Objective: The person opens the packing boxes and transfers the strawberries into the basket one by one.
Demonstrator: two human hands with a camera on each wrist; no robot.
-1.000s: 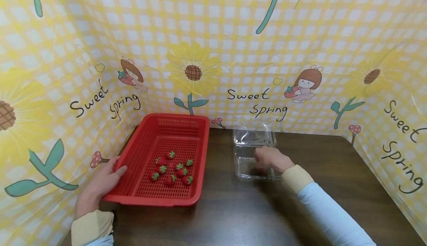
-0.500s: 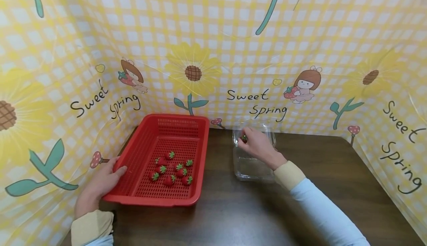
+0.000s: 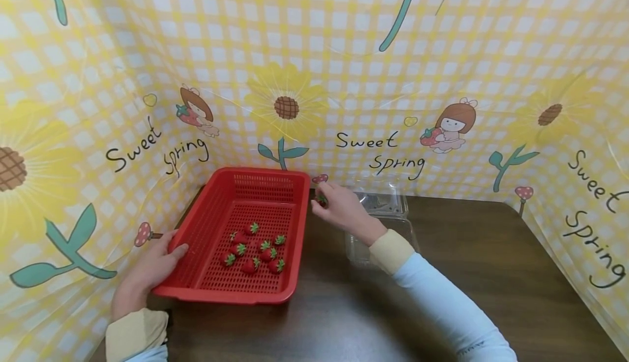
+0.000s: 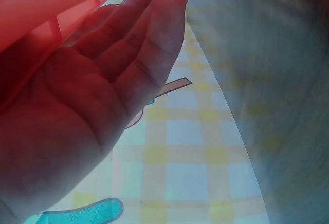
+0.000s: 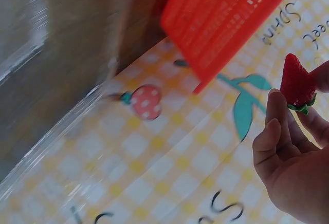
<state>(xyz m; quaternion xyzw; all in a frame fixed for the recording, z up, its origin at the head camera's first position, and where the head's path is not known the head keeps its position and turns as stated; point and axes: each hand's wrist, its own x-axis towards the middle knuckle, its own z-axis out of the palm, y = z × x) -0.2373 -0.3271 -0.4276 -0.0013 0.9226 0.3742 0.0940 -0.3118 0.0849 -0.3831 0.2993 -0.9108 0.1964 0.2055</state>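
In the head view, my left hand (image 3: 154,263) holds the left wall of a red plastic basket (image 3: 236,295), thumb over the rim. The left wrist view shows its fingers (image 4: 149,54) stretched along the basket's outside. Several strawberries with green leaves lie on the basket's slotted floor, among them a strawberry (image 3: 250,265) near the front. My right hand (image 3: 344,209) is just right of the basket's far right corner. Between thumb and fingertips it pinches a strawberry (image 5: 298,82), seen tip up in the right wrist view.
A clear plastic clamshell box (image 3: 357,250) stands right of the basket, its lid (image 3: 385,201) folded back toward the wall. Checked yellow cloth (image 3: 344,78) encloses the dark wooden table (image 3: 481,253) at the back and sides.
My right hand has risen from the clear box with a strawberry, passed over the lid and moved left toward the basket. The left hand and basket have stayed put.
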